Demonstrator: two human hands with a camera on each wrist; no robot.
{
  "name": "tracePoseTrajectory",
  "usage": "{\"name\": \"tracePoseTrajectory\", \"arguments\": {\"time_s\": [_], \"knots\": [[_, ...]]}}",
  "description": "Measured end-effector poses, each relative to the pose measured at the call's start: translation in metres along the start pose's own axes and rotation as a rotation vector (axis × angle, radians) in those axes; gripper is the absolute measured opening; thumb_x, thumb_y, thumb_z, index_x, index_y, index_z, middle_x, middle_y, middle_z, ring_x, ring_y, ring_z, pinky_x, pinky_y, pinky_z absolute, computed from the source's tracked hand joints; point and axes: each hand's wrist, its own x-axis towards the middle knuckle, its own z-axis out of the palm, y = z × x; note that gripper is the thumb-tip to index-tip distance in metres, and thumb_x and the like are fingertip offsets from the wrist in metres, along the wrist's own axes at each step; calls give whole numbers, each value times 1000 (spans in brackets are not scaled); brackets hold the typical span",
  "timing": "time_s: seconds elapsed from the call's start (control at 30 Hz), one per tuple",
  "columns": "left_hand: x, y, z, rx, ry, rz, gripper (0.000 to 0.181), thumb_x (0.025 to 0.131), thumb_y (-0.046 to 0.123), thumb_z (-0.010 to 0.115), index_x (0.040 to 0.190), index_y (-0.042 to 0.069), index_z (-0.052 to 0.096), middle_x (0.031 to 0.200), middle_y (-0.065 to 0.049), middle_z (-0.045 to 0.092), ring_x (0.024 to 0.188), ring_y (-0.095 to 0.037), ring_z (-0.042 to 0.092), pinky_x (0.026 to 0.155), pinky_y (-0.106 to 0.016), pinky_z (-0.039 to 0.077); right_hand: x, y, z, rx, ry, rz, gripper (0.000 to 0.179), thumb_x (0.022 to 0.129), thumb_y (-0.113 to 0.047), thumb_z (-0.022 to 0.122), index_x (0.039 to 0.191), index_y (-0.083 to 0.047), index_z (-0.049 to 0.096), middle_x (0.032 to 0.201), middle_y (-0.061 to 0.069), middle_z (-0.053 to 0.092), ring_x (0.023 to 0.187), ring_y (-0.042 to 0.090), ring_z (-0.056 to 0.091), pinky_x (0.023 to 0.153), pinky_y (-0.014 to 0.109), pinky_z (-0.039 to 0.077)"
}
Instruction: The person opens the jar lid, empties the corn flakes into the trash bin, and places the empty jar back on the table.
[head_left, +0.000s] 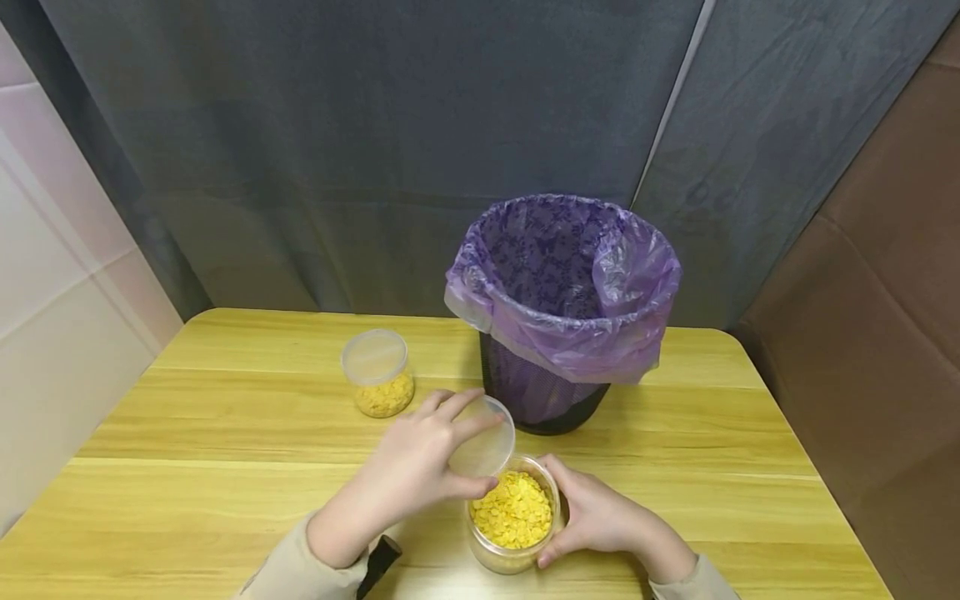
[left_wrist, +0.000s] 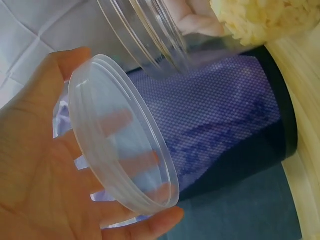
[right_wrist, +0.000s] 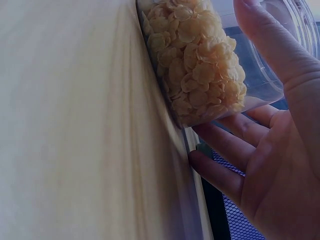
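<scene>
My left hand (head_left: 420, 458) holds a round translucent lid (head_left: 483, 446) by its rim, thumb on one side and fingers spread across the other. The lid is off and tilted, just above the far left edge of an uncovered clear jar (head_left: 501, 563). Yellow flakes (head_left: 516, 510), like cornflakes, fill much of this jar, with bare wall above them in the right wrist view. Around the jar's right side curls my right hand (head_left: 600, 510), thumb near and fingers behind. The jar stands upright on the wooden table (head_left: 225, 500).
A second jar (head_left: 384, 392) of yellow flakes, its lid on, stands farther back to the left. Behind the open jar is a black mesh bin (head_left: 551, 417) lined with a purple plastic bag (head_left: 585, 346). A dark grey curtain (head_left: 337, 167) hangs beyond the table's far edge.
</scene>
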Motion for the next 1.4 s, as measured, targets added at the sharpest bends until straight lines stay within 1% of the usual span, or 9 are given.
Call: {"name": "tracePoseTrajectory", "arguments": {"time_s": [0.17,0.47,0.67,0.73,1.07,1.27,1.4], "knots": [[-3,-6,-1,-2,7,-25,64,70,53,76,126,25,63,137,-7,51,115,-30,51,74,-47,53,0,-1,0,1,-7,8,98,55,-42,90,136,-21,38,129,-8,52,119,15,49,103,39,36],[-8,-16,-3,1,3,-74,64,71,53,76,127,24,63,140,-7,48,117,-30,50,69,-48,53,0,-3,-1,0,-4,16,98,54,-41,91,135,-21,39,130,-7,52,120,15,49,103,39,36],[-9,-21,-3,4,12,-83,65,72,52,76,128,22,62,140,-10,48,118,-38,50,71,-53,53,-1,-3,-1,-21,1,25,98,54,-42,91,135,-22,39,130,-7,52,120,15,49,103,40,36],[-10,-23,-3,8,10,-88,65,72,51,77,128,22,62,140,-10,48,118,-39,49,71,-54,52,-1,-3,-1,-21,0,28,98,55,-42,91,135,-22,38,131,-7,51,121,15,48,103,40,36],[-15,-29,-1,-11,-26,-112,67,74,50,77,131,19,60,142,-13,45,121,-39,47,77,-57,50,-1,-3,-1,-12,2,29,99,55,-42,91,136,-20,39,131,-7,51,121,15,48,104,40,35],[-18,-33,3,-34,-65,-140,67,77,49,74,134,18,57,144,-15,43,121,-43,46,77,-60,49,-1,-1,0,-17,6,28,99,54,-41,91,135,-21,39,130,-7,51,120,15,48,103,40,35],[-19,-34,8,-40,-100,-157,68,78,49,74,134,16,57,143,-17,42,121,-45,45,81,-60,47,-1,-1,0,-20,8,31,100,53,-41,91,136,-20,38,130,-7,51,120,15,48,103,40,36]]}}
